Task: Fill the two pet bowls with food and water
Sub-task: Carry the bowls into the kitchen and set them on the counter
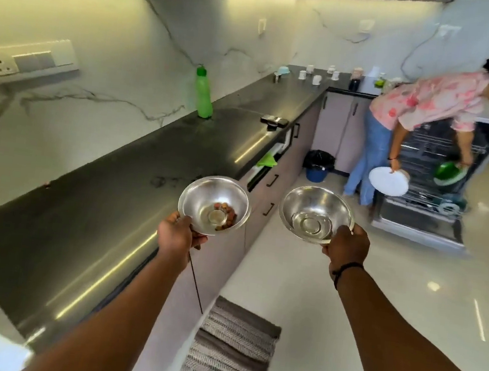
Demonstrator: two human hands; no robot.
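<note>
The kibble bowl (214, 204) is gripped by the left hand (177, 235), the water bowl (316, 215) by the right hand (347, 246), both kept level against spilling

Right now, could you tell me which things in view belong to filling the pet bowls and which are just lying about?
Job: left hand holding the kibble bowl; right hand holding the water bowl.
Lying about: green bottle, striped mat, blue bin.

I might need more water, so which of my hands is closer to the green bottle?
Left. The left hand is below the green bottle, by the counter; the right hand is farther right, over the floor.
</note>
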